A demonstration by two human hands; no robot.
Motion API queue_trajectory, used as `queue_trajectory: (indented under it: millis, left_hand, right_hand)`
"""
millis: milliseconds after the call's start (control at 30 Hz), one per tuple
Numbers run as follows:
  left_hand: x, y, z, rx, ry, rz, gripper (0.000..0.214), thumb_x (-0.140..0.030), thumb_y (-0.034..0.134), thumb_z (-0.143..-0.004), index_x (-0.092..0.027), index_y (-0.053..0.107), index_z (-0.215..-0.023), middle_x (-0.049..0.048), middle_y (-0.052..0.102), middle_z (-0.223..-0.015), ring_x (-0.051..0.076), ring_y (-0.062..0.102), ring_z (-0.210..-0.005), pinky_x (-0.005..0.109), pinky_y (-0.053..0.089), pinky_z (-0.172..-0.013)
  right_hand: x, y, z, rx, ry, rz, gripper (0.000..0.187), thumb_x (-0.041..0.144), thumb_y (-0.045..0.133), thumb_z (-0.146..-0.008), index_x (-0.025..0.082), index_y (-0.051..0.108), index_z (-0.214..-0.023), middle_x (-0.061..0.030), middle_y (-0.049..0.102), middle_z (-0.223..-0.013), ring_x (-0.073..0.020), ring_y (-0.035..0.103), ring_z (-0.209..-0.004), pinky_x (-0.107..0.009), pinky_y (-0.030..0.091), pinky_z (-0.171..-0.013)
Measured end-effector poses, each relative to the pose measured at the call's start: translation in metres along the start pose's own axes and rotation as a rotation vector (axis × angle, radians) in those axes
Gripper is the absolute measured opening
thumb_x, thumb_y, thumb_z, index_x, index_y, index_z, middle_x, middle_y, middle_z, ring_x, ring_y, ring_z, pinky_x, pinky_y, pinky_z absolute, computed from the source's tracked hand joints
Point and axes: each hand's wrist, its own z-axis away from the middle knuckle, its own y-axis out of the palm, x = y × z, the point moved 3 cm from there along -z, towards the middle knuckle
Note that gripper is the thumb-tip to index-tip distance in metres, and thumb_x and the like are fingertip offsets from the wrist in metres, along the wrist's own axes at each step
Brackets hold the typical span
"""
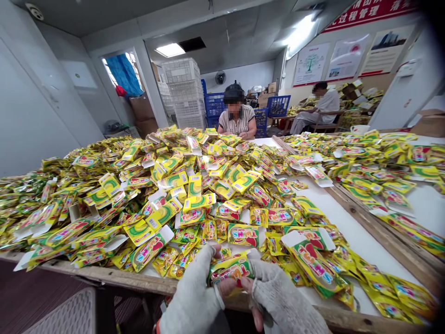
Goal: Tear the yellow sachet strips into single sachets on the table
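Note:
Both my hands wear pale gloves that leave fingertips bare. Between them, at the table's near edge, is a small yellow-green carton [231,270] with colourful lettering. My left hand [194,290] closes on its left end, thumb above and fingers below. My right hand [281,292] pinches the right end, where a white flap shows. Just beyond lie flat cartons like it, one [245,235] straight ahead and another [313,264] beside my right hand. Small shiny yellow sachets [378,283] are spread to the right.
A large heap of cartons and sachets [167,171] covers the table's left and middle. A wooden strip [375,227] divides the white tabletop. Across the table sits a person [238,116]; another person [323,106] sits farther back. White crates [184,88] are stacked behind.

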Motion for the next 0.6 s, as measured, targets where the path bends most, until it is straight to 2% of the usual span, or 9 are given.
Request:
queue_trajectory:
  millis: [67,133,200,300,367,433,500,533,600]
  left_hand:
    - [-0.002,-0.001,-0.003,0.093,-0.094,0.165,0.04,-0.05,0.067,-0.08,-0.017,0.062,-0.102,0.008,0.069,-0.1,0.025,0.065,-0.092,0.033,0.054,-0.08]
    - [-0.007,-0.004,-0.008,0.129,-0.117,0.237,0.038,-0.051,0.069,-0.078,-0.016,0.063,-0.092,0.0068,0.069,-0.094,0.024,0.065,-0.088,0.031,0.053,-0.076]
    - [-0.014,-0.01,-0.013,0.116,-0.094,0.295,0.043,-0.051,0.072,-0.077,-0.017,0.063,-0.101,0.0072,0.069,-0.1,0.024,0.064,-0.093,0.031,0.053,-0.08]
    - [-0.02,-0.025,-0.022,0.059,0.008,0.379,0.061,-0.055,0.069,-0.076,-0.019,0.053,-0.123,0.009,0.066,-0.109,0.024,0.063,-0.095,0.033,0.053,-0.081]
    - [-0.017,-0.034,-0.027,-0.035,0.029,0.259,0.053,-0.053,0.062,-0.082,-0.018,0.053,-0.12,0.009,0.066,-0.107,0.023,0.063,-0.095,0.033,0.052,-0.082]
    - [-0.009,-0.037,-0.03,-0.082,-0.004,0.005,0.031,-0.045,0.054,-0.088,-0.018,0.06,-0.103,0.0076,0.068,-0.1,0.022,0.064,-0.093,0.033,0.051,-0.082]
    - [-0.001,-0.029,-0.033,-0.058,-0.026,-0.269,0.019,-0.033,0.05,-0.09,-0.019,0.062,-0.093,0.0069,0.068,-0.096,0.023,0.064,-0.094,0.033,0.049,-0.084]
    - [0.003,-0.024,-0.035,-0.038,-0.031,-0.396,0.017,-0.028,0.049,-0.089,-0.019,0.063,-0.094,0.0073,0.069,-0.098,0.023,0.064,-0.096,0.034,0.048,-0.086]
    - [0.008,-0.011,-0.038,0.005,-0.041,-0.621,0.02,-0.02,0.051,-0.086,-0.02,0.063,-0.102,0.0093,0.067,-0.107,0.026,0.063,-0.103,0.036,0.047,-0.091]
  right_hand:
    - [0.002,-0.008,-0.002,-0.1,-0.056,0.148,0.027,0.043,0.053,-0.086,0.021,0.062,-0.073,0.0023,0.057,-0.045,-0.0108,0.047,-0.037,-0.02,0.035,-0.039]
    - [0.01,-0.017,-0.001,-0.227,-0.175,0.281,0.022,0.035,0.056,-0.083,0.021,0.063,-0.068,-0.0027,0.066,-0.062,-0.0149,0.058,-0.055,-0.024,0.046,-0.052]
    - [0.018,-0.026,0.0,-0.293,-0.233,0.316,0.017,0.032,0.061,-0.078,0.021,0.064,-0.065,-0.0049,0.07,-0.075,-0.0184,0.062,-0.068,-0.028,0.05,-0.066]
    - [0.025,-0.052,0.006,-0.398,-0.14,0.033,0.023,0.043,0.063,-0.078,0.022,0.065,-0.068,-0.003,0.066,-0.061,-0.0166,0.055,-0.052,-0.03,0.047,-0.054]
    - [0.03,-0.077,0.015,-0.572,-0.179,-0.228,0.035,0.054,0.05,-0.087,0.024,0.065,-0.08,-0.006,0.069,-0.074,-0.0169,0.058,-0.056,-0.031,0.048,-0.055]
    - [0.032,-0.101,0.024,-0.731,-0.298,-0.479,0.038,0.056,0.038,-0.093,0.027,0.063,-0.095,-0.009,0.069,-0.106,-0.0169,0.064,-0.075,-0.031,0.052,-0.068]
    - [0.03,-0.113,0.027,-0.762,-0.355,-0.601,0.029,0.053,0.047,-0.092,0.029,0.06,-0.101,-0.0068,0.066,-0.114,-0.0149,0.064,-0.079,-0.029,0.052,-0.071]
    - [0.027,-0.113,0.025,-0.722,-0.328,-0.555,0.026,0.051,0.053,-0.089,0.028,0.061,-0.099,-0.0057,0.068,-0.105,-0.0145,0.064,-0.072,-0.028,0.051,-0.066]
    - [0.019,-0.102,0.017,-0.59,-0.176,-0.215,0.024,0.046,0.059,-0.084,0.024,0.065,-0.091,-0.003,0.069,-0.078,-0.0158,0.061,-0.059,-0.028,0.049,-0.056]
